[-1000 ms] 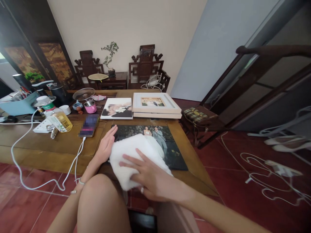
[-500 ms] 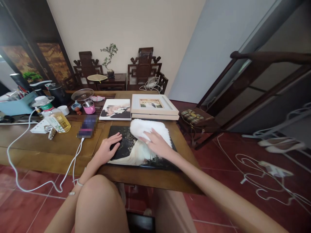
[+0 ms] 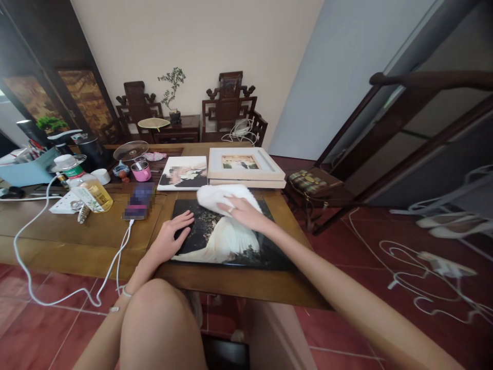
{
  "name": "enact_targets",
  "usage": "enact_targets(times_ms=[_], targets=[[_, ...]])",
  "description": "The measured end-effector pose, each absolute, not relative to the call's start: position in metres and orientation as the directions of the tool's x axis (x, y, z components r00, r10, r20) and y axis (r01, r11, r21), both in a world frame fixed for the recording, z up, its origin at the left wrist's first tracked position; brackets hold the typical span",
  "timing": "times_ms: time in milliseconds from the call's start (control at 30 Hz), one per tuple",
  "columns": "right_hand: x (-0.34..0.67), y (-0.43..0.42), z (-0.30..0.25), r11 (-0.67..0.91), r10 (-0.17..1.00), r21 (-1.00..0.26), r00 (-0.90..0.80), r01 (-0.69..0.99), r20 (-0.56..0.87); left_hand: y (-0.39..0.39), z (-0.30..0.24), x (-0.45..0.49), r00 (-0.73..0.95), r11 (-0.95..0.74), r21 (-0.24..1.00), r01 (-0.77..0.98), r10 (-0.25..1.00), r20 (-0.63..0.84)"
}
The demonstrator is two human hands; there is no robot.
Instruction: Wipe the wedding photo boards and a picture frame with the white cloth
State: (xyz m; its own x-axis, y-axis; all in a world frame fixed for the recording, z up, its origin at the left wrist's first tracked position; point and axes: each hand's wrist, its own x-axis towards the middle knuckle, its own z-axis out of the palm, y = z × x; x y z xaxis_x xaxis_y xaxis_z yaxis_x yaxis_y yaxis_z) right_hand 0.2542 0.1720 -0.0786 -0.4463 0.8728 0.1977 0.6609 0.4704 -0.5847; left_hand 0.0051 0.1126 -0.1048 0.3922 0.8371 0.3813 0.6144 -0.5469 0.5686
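A large glossy photo panel (image 3: 234,239), showing a white gown on a dark background, lies flat along the table's front edge. My right hand (image 3: 244,210) presses a fluffy white cloth (image 3: 215,197) down on the panel's upper part; the cloth covers some of the picture and hides its top edge. At the panel's left edge rests my left hand (image 3: 173,234), open and palm down, with fingers stretched over the dark surface.
Behind the panel lie a smaller photo panel (image 3: 184,173) and stacked pale picture frames (image 3: 244,167). Left on the table (image 3: 115,236) are a phone (image 3: 137,200) with a white cable, a bottle (image 3: 92,192) and a pink cup (image 3: 141,169). A chair with a bag (image 3: 314,184) stands right.
My right hand has slid the white cloth up and left across the panel, uncovering more of the gown. My left hand stays in place.
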Motion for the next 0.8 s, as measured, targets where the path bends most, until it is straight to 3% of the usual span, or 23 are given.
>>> enact_targets(times_ms=[133, 233, 333, 433, 567, 667, 800], targets=[[0.315, 0.167, -0.089, 0.361, 0.932, -0.542, -0.307, 0.759, 0.191, 0.113, -0.104, 0.006, 0.380, -0.540, 0.589, 0.601, 0.842, 0.384], [0.333, 0.143, -0.095, 0.379, 0.925, -0.511, -0.320, 0.771, 0.205, 0.112, -0.103, 0.007, 0.365, -0.524, 0.606, 0.599, 0.852, 0.376], [0.333, 0.094, -0.101, 0.505, 0.863, -0.467, -0.440, 0.726, 0.248, 0.112, -0.103, 0.008, 0.365, -0.512, 0.598, 0.616, 0.859, 0.360], [0.332, 0.039, -0.103, 0.729, 0.684, -0.339, -0.641, 0.595, 0.347, 0.113, -0.106, 0.008, 0.362, -0.507, 0.565, 0.651, 0.861, 0.356], [0.337, 0.010, -0.099, 0.789, 0.608, -0.318, -0.744, 0.526, 0.277, 0.114, -0.110, 0.008, 0.345, -0.475, 0.543, 0.692, 0.879, 0.329], [0.342, 0.038, -0.094, 0.740, 0.668, -0.342, -0.693, 0.579, 0.273, 0.116, -0.110, 0.008, 0.350, -0.461, 0.538, 0.706, 0.887, 0.301], [0.346, 0.112, -0.090, 0.546, 0.836, -0.403, -0.508, 0.735, 0.206, 0.117, -0.109, 0.010, 0.348, -0.452, 0.542, 0.709, 0.892, 0.289]])
